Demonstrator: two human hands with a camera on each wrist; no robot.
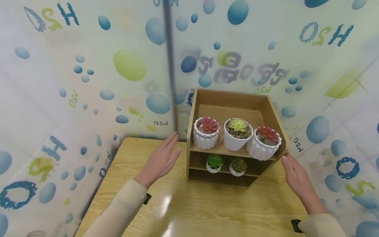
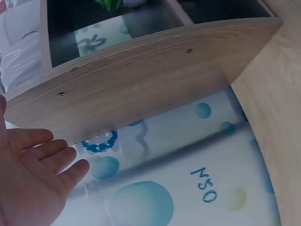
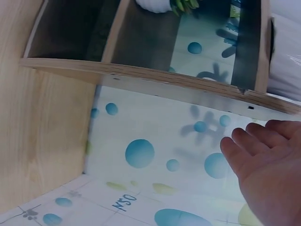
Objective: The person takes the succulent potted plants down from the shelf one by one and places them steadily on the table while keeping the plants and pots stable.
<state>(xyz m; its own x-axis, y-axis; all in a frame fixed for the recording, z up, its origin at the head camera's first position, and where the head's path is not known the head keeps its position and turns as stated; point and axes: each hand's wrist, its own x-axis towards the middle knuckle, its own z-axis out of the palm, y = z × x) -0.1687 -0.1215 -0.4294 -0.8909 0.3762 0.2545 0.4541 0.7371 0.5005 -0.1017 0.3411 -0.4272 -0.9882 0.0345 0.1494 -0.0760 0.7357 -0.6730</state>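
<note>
A small wooden shelf (image 1: 231, 110) stands on the table between my two hands. Its top tier holds a red succulent in a ribbed white pot (image 1: 206, 140), a yellow-green one in a smooth white pot (image 1: 235, 143) and another red one in a ribbed pot (image 1: 262, 148). Two small green succulents (image 1: 214, 161) (image 1: 238, 164) sit on the tier below. Left of the shelf, my left hand (image 1: 160, 161) is held apart from the side panel (image 2: 146, 80), fingers straight. On the other side, my right hand (image 1: 300, 176) has its extended fingertips right at the right side panel's front edge.
The wooden table (image 1: 207, 210) runs back to a corner covered in sheeting (image 1: 133, 108) printed with blue and green bubbles and lettering. The shelf stands close to this sheeting. Bare tabletop shows in front of the shelf and to its left.
</note>
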